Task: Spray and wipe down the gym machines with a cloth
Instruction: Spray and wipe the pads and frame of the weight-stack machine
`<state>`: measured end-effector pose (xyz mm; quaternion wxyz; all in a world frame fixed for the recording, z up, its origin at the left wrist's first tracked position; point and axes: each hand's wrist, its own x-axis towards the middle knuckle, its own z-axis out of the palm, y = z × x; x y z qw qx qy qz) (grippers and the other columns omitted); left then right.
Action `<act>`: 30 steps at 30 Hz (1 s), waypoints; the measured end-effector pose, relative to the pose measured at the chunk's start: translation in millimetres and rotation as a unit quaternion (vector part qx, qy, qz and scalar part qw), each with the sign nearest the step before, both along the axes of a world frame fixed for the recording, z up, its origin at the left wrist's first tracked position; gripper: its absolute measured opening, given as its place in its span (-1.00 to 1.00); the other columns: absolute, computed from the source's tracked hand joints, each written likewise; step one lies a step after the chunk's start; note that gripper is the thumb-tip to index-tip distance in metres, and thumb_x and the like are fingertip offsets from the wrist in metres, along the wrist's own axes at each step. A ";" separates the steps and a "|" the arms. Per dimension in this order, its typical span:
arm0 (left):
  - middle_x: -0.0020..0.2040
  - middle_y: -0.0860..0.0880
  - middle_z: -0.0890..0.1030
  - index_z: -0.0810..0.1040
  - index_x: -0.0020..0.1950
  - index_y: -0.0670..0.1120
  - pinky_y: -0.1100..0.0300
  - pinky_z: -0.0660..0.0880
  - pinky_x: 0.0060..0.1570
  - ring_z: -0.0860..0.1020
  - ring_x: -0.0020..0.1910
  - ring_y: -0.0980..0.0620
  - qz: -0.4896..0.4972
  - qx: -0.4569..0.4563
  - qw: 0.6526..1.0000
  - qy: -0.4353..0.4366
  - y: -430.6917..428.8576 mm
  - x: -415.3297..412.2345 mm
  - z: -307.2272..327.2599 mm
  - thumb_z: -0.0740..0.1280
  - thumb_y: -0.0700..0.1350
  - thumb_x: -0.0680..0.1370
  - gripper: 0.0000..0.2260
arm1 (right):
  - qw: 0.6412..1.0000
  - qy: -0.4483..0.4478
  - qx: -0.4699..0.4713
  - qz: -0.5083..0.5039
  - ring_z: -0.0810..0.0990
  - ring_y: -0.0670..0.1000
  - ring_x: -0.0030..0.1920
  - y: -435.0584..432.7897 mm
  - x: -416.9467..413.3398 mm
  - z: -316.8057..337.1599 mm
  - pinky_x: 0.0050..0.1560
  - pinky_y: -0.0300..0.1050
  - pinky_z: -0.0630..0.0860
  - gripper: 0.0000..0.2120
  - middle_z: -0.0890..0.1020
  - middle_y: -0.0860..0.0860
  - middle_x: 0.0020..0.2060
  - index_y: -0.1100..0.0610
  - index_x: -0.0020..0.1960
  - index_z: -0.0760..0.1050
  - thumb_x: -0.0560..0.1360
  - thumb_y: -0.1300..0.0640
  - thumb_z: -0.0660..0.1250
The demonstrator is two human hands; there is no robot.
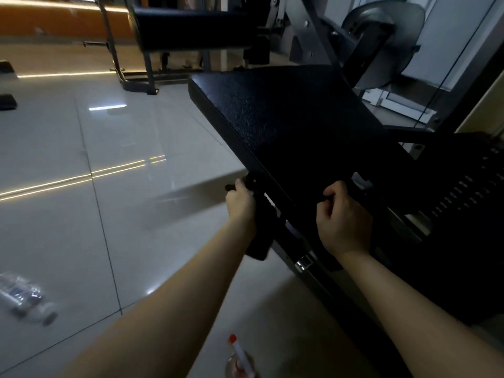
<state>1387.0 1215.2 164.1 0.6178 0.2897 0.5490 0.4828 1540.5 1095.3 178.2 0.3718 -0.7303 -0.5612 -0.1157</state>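
At frame centre, left hand (241, 199) grips dark cloth (257, 241) against bench (286, 118) edge, likely to wipe it; right hand (343, 216) curled on bench, contents indiscernible; spray bottle (240, 358) parked on floor (81, 214), bottom centre.

seat pad (286, 118): black, pebbled | cloth (259, 241): black | floor (54, 159): pale grey tiles | nozzle (232, 339): red

A clear plastic bottle (26, 298) lies sideways on the glossy tiled floor (68, 159); orange wall band (54, 20) beyond.
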 end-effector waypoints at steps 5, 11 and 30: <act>0.12 -0.12 0.59 0.49 0.32 -0.13 -0.07 0.52 0.16 0.59 0.10 -0.10 0.006 0.177 0.976 0.128 -78.6 12.8 -19.8 0.15 -0.02 0.69 -0.71 | 1.000 -0.001 -0.013 -0.008 0.51 0.03 -0.34 -1.7 -1.6 1.0 -0.39 -0.11 0.38 -0.88 0.52 -0.02 -0.27 0.12 0.11 0.42 0.58 0.18 0.27; 0.31 -0.07 0.39 0.41 0.52 -0.04 -0.06 0.42 0.38 0.46 0.30 -0.07 -0.018 0.221 0.968 0.119 -99.1 17.1 -18.5 0.13 -0.08 0.70 -0.62 | 1.000 -0.005 -0.010 -0.008 0.42 -0.06 -0.38 -3.6 -1.9 0.6 -0.43 -0.19 0.25 -0.88 0.47 -0.06 -0.29 0.14 0.12 0.44 0.59 0.19 0.27; 0.00 -0.12 0.67 0.57 0.17 -0.16 -0.09 0.61 0.09 0.66 -0.03 -0.13 0.001 0.058 0.994 -0.095 -13.4 1.6 -4.3 0.40 0.03 0.54 -0.68 | 1.000 0.015 -0.009 0.001 0.40 -0.16 -0.38 -2.8 -0.6 1.3 -0.43 -0.24 0.26 -0.90 0.49 -0.05 -0.30 0.13 0.10 0.44 0.59 0.19 0.27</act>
